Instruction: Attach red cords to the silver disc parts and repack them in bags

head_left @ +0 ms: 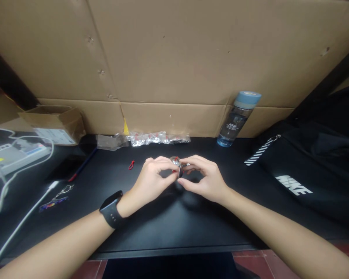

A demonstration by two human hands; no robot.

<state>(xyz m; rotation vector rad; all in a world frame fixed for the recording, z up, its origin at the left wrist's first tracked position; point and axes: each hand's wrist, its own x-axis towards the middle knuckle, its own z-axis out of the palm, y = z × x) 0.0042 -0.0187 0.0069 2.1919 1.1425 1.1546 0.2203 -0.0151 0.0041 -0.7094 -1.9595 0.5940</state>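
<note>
Plastic packets (151,138): silver-red pieces (138,138) inside | left fingers (169,179), right fingers (189,185): pinching small disc (180,171)

Small dark item (180,171) between both hands (154,176) (207,179)

I count one left hand (154,174) and one right hand (208,176), one thin round disc (180,171), one silvery-red piece (176,159) and one smartwatch (112,209). There are also one AQUA bottle (234,122), one NIKE bag (308,166), one cardboard box (59,126), one power strip (20,159), one red cord loop (131,165) and one keychain (54,202). The clear plastic packets (151,138) are several, but overlapping hides their exact number.
</note>
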